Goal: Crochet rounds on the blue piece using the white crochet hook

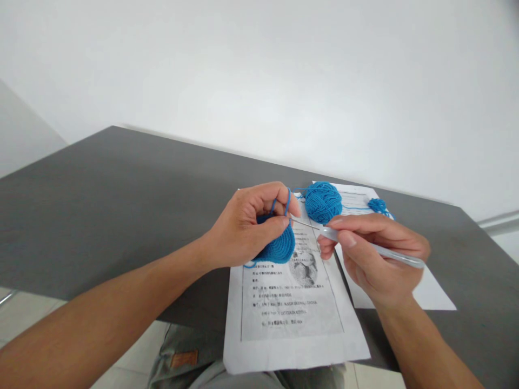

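Dark tabletop (101, 216) stretches left of a left hand (241, 229) pinching blue crochet work (280, 248), yarn (288, 201) looped over its index finger. The crochet hook (330, 233) slants from there, rightward and nearer, above a printed sheet (284, 329), into the right hand (377, 273)'s closed, pen-like grip.

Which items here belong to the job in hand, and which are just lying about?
In use:
blue crocheted piece, in left hand
hook, in right hand
yarn ball, apparently feeding the piece

Apparently lying about:
small yarn bundle
right-side sheet
front printed sheet, unless consulted
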Tool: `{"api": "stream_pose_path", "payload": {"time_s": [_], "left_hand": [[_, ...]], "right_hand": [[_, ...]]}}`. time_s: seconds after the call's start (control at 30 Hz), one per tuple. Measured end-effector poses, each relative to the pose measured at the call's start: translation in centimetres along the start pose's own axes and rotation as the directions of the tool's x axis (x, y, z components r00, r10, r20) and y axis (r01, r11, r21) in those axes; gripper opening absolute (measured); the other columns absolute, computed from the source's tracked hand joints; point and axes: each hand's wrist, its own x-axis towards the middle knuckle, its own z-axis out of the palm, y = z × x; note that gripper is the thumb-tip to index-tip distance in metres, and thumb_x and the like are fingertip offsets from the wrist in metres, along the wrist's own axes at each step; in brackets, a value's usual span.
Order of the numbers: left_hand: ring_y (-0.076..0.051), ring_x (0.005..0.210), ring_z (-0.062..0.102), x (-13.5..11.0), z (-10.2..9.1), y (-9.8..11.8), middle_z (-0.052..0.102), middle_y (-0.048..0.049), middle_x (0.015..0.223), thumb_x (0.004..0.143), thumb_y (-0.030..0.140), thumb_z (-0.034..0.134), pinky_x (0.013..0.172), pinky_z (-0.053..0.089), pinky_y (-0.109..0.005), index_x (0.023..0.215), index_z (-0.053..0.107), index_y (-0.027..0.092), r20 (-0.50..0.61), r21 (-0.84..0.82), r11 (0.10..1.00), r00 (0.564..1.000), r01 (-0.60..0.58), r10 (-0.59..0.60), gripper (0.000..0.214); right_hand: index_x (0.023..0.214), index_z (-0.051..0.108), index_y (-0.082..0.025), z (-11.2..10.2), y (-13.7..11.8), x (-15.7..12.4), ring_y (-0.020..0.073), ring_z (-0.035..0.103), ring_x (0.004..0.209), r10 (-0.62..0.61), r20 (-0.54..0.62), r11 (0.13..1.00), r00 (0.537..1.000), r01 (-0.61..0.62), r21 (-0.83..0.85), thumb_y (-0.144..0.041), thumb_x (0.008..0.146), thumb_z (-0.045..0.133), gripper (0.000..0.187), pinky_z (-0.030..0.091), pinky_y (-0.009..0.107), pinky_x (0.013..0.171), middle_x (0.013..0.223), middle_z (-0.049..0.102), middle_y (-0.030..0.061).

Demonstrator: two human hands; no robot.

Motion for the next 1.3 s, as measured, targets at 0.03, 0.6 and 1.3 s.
{"api": "stream_pose_path", "payload": {"time_s": [0.03, 0.6, 1.3], "left_hand": [[-0.008, 0.061, 0.050, -0.03, -0.01, -0.11, 0.060, 0.0031, 0.074, 0.087, 0.009, 0.064, 0.058, 0.038, -0.023, 0.091, 0.069, 0.014, 0.000, -0.005, 1.000, 1.000, 0.002, -0.002, 0.008], [-0.013, 0.062, 0.058, -0.13, 0.09, -0.26, 0.069, -0.0022, 0.076, 0.087, 0.016, 0.066, 0.059, 0.038, -0.028, 0.094, 0.069, 0.015, 0.013, -0.067, 0.996, 0.998, 0.059, -0.059, 0.007], [-0.009, 0.060, 0.051, -0.03, 0.05, 0.30, 0.061, 0.0025, 0.071, 0.084, 0.012, 0.065, 0.059, 0.040, -0.024, 0.093, 0.065, 0.014, 0.041, -0.029, 0.999, 0.999, 0.021, -0.019, 0.009]], "right_hand": [[0.103, 0.087, -0.027, 0.00, -0.01, -0.03, 0.0173, 0.076, 0.058, 0.003, -0.001, 1.000, 1.000, -0.003, 0.001, -0.020, 0.091, 0.085, 0.014, 0.069, 0.029, 0.054, 0.076, 0.082, 0.0020], [0.101, 0.087, -0.026, -0.04, -0.33, -0.03, 0.0169, 0.075, 0.056, 0.050, 0.008, 0.998, 0.999, -0.050, 0.024, -0.024, 0.092, 0.085, 0.009, 0.067, 0.030, 0.054, 0.073, 0.082, 0.0023], [0.099, 0.086, -0.026, -0.45, -0.08, 0.27, 0.0171, 0.072, 0.054, 0.023, 0.066, 0.998, 0.998, -0.027, 0.059, -0.021, 0.093, 0.082, 0.010, 0.060, 0.030, 0.048, 0.072, 0.081, 0.0021]]}}
